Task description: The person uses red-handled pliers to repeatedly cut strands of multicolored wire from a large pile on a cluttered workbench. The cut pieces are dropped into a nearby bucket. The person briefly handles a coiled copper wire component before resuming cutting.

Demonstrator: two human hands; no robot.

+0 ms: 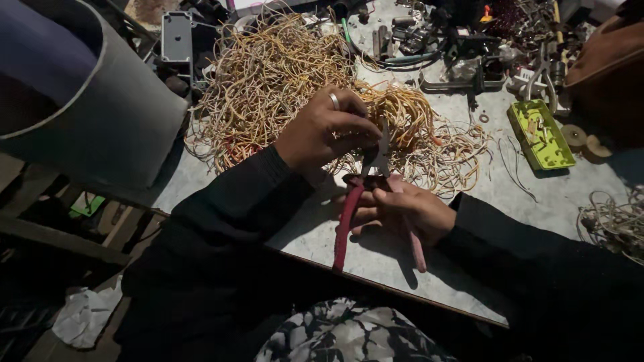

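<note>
The right hand [402, 211] is clenched around the red-handled metal pliers [365, 201], whose handles spread toward six o'clock while the steel nose points up to twelve. The left hand [322, 131], a ring on one finger, sits just above at eleven o'clock of the pliers, its fingertips pinched at the nose on what seems to be a thin wire; the wire itself is too fine to make out there. Behind both hands, from ten to one o'clock, lies a large tangled heap of thin yellow and pale wires [282, 80] on the grey worktable [469, 268]. At three o'clock of the heap rests a shallow lime-green plastic tray [540, 137] with a few small bits in it, and a smaller tangle of pale wire [614, 221] sits at the table's right edge. Dark metal tools and parts [463, 47] crowd the far edge at twelve to one o'clock.

Judging by the heap, most wires are unsorted and unworked, so the work looks far from finished, with one strand in hand.
</note>
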